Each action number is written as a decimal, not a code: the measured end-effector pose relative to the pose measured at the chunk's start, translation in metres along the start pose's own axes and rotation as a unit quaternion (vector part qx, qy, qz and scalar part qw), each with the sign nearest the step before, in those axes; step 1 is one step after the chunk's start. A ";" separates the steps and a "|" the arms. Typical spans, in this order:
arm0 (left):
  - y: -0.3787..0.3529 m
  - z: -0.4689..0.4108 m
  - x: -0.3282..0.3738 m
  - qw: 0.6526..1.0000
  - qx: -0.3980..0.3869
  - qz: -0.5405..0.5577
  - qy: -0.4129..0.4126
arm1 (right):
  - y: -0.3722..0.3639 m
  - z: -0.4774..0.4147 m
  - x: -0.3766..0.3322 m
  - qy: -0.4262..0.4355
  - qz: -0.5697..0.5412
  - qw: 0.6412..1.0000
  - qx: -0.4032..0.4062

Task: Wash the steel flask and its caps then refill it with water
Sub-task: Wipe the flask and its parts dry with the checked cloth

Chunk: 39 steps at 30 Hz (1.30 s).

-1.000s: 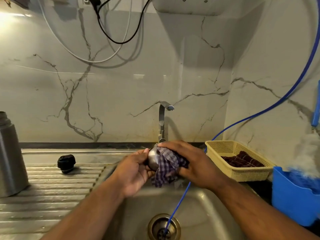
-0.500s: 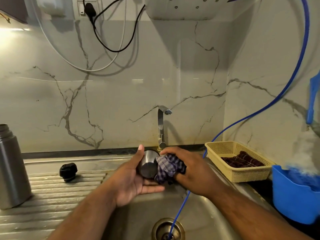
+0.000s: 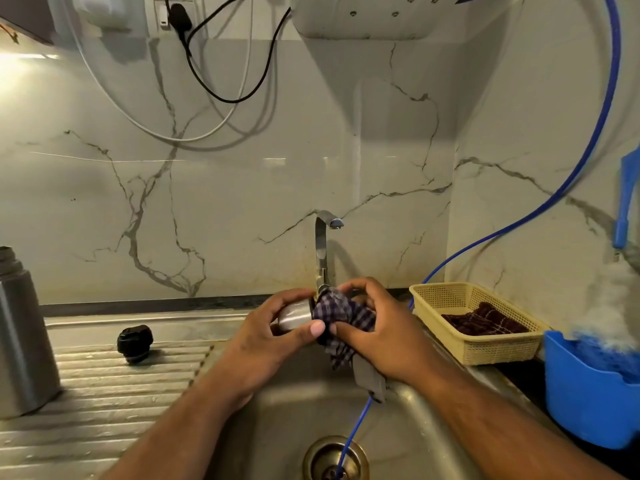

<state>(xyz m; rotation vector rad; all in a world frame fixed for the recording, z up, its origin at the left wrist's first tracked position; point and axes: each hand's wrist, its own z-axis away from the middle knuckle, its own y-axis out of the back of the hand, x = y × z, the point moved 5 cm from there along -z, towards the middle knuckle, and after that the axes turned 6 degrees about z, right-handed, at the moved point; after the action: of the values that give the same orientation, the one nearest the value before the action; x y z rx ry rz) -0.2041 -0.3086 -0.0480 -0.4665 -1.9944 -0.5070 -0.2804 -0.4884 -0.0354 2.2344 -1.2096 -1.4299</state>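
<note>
Near the tap [image 3: 322,251], left hand [image 3: 266,327] is now curling round the cap [image 3: 294,315], not cradling it; right hand [image 3: 377,334] is pinching cloth [image 3: 341,311] against its mouth. Wiping is probably continuing.

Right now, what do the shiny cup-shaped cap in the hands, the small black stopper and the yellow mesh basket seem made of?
Shiny cup-shaped cap: likely stainless steel, brushed, with soft grey reflections. Small black stopper: probably plastic, matte with a dull sheen. Yellow mesh basket: moulded plastic, going by its even perforated walls.

Dim warm light from upper left, wall glare, curved wide-angle edges
</note>
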 end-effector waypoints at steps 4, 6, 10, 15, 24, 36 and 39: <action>-0.009 0.002 0.000 0.999 -0.005 -0.048 -0.022 | -0.001 0.005 -0.005 -0.026 0.020 0.999 0.025; -0.016 0.003 -0.002 0.999 0.006 -0.036 -0.017 | -0.002 0.005 -0.007 -0.030 0.020 0.999 0.017; -0.008 0.000 -0.013 0.994 0.089 0.051 0.022 | -0.012 0.010 -0.021 0.031 -0.032 0.992 -0.118; -0.002 0.003 -0.012 0.984 0.105 0.118 0.082 | -0.024 0.016 -0.026 0.161 0.179 0.953 -0.181; -0.031 0.011 -0.007 0.985 -0.030 0.121 0.123 | 0.003 0.004 -0.017 0.121 0.100 0.987 0.036; -0.022 0.011 -0.002 0.993 -0.011 0.076 0.085 | 0.024 -0.006 0.016 -0.144 -0.174 0.970 0.092; -0.023 0.013 0.003 0.998 0.026 0.011 0.060 | -0.003 -0.001 0.005 -0.109 -0.197 0.973 -0.059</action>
<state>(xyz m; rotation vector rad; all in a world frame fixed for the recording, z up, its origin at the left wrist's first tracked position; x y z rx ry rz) -0.2266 -0.3204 -0.0542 -0.4147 -1.8822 -0.4572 -0.2767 -0.4904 -0.0401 2.3728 -0.7318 -1.8802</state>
